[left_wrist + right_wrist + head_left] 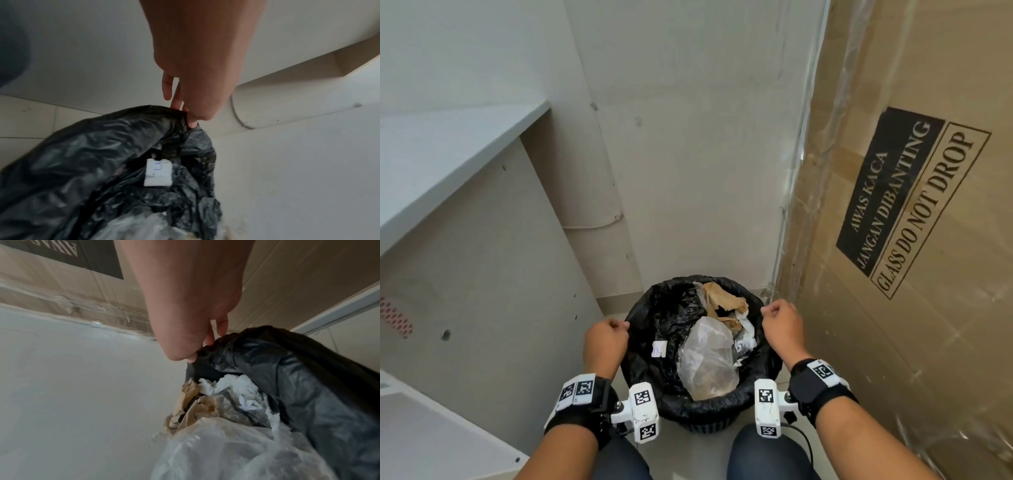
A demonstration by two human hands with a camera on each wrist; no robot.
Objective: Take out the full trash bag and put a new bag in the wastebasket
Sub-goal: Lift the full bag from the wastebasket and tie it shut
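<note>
Left hand point(604, 346) and right hand point(782, 325) pinch the crinkled black trash bag point(671, 308) rim.

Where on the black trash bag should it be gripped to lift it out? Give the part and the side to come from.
Grip the black trash bag at its rolled top edge, from above, at opposite sides of the wastebasket rim. The left hand and right hand already pinch that edge there. The film is loose and gathers easily, and the mouth is open and heaped with trash, so a balanced two-sided hold probably keeps it from tipping.
</note>
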